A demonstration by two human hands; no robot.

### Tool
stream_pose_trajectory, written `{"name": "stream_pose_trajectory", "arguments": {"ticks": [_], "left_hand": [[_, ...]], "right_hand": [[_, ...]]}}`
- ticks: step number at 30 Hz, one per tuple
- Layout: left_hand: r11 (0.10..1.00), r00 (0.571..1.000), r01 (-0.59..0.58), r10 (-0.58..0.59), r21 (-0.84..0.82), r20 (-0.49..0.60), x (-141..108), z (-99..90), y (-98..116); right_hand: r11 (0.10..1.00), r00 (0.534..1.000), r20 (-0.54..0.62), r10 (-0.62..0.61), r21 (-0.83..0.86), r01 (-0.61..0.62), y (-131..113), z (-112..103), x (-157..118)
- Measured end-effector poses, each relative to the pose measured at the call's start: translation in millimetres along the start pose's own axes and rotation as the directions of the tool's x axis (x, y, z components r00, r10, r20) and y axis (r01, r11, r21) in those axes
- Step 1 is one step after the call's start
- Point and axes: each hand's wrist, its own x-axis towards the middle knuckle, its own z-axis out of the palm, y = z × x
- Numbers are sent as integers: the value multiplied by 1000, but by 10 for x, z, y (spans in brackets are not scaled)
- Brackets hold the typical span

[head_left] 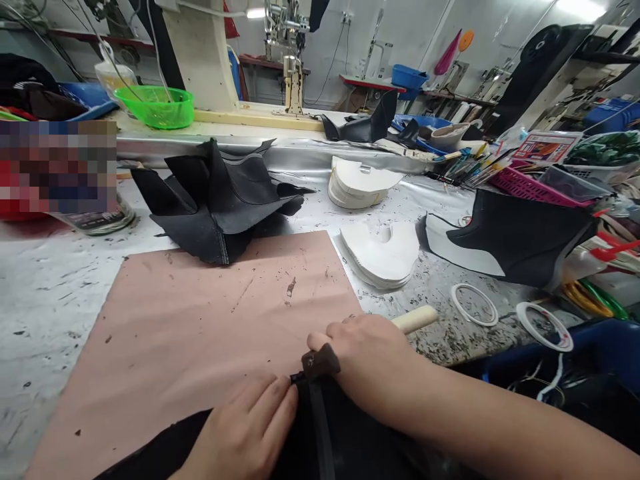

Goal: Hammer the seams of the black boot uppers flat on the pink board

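Note:
My right hand (375,363) is wrapped round a hammer with a pale wooden handle (419,319), which sticks out behind the hand. The dark hammer head (320,362) is at the edge of a black leather piece (327,427), and I cannot tell whether it touches it. My left hand (245,427) presses on the same piece with its fingers together, fingertips beside the hammer head. A narrow strip or seam runs down the piece towards me. Under the work lies a pinkish-brown board (220,333). The near part of the leather runs out of view.
Sewn black leather parts (225,200) lie at the board's far edge. White shaped stacks (383,257), a black shoe upper (515,233) and tape rolls (475,305) are at right. A sewing machine (200,53) and green basket (175,110) stand behind. A blue bin (600,347) sits below right.

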Motion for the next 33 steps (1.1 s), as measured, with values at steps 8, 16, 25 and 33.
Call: {"name": "stream_pose_trajectory", "arguments": {"ticks": [8,16,25,33], "left_hand": [[993,997,-79,78,83,21,-162,3,44],[998,997,-55,56,30,-46,-157,16,73],[1000,1000,-24,23,19,15,-197,-65,77],[984,978,178,-175,-10,115,-569,-463,-360]], "right_hand": [[994,994,57,-90,-63,94,-127,-116,63],[994,994,93,-64,-86,72,-187,-135,97],[1000,997,76,-15,8,15,-193,-24,89],[990,995,93,-18,141,5,-279,245,119]]}}
